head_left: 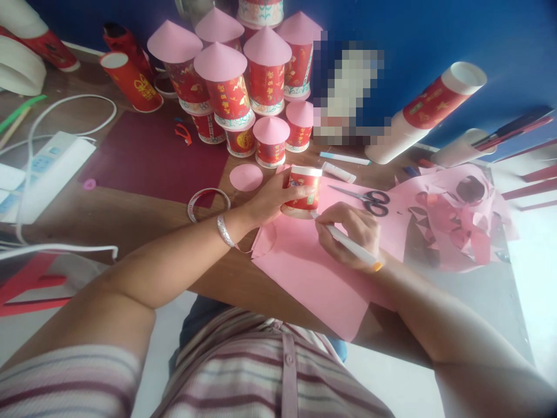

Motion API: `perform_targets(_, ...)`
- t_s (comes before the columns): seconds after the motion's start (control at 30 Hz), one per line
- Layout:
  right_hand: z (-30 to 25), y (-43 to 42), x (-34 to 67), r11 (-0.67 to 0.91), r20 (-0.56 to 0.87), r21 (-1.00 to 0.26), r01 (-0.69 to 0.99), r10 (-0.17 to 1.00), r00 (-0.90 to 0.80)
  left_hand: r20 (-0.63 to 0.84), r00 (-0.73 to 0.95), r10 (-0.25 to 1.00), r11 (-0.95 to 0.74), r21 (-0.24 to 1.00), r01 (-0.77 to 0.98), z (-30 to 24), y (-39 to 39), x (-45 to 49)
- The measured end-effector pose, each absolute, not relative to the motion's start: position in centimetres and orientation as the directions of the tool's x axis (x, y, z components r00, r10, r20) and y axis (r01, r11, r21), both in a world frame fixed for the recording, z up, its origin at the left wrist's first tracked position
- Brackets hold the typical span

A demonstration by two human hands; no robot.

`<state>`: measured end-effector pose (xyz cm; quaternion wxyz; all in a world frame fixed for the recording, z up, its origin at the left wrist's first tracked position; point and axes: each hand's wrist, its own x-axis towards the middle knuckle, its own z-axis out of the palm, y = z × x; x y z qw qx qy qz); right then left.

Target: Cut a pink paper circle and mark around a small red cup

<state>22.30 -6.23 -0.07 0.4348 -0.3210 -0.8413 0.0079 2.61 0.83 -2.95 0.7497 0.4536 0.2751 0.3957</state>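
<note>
My left hand (270,200) is wrapped round a small red paper cup (310,203) with a white rim and a pale band at its lower end. In my right hand (352,232) is a white marker (354,246) with an orange end, its tip at the cup's lower band. Both hands are over pink paper sheets (322,278) at the table edge. Black-handled scissors (376,203) lie open on the paper, just beyond my right hand. A pink paper disc (246,177) and a clear ring like a tape roll (190,204) lie near my left forearm.
Several red cups with pink cone tops (221,64) stand stacked at the back. Pink paper scraps (472,232) are heaped at right, near a tall cup stack (398,136). At left are a maroon sheet (161,157) and a white power strip (52,174) with cables.
</note>
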Motion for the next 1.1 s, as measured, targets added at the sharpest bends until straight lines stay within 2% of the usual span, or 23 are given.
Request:
perform_targets(0.43,-0.24,-6.23,22.24,0.797,0.722,-0.298,0.525,0.548,-0.422,-0.085,0.536,0.84,0.302,0.894,-0.331,-2.67,0.75,2.49)
perform_targets(0.67,-0.37,-6.13,22.39,0.795,0.726,-0.287,0.535,0.545,-0.419,-0.038,0.542,0.84,0.267,0.897,-0.351,-2.99,0.88,2.62)
perform_targets(1.1,-0.14,-6.24,22.27,0.785,0.72,-0.283,0.551,0.553,-0.419,-0.049,0.531,0.846,0.272,0.896,-0.35,-2.97,0.84,2.58)
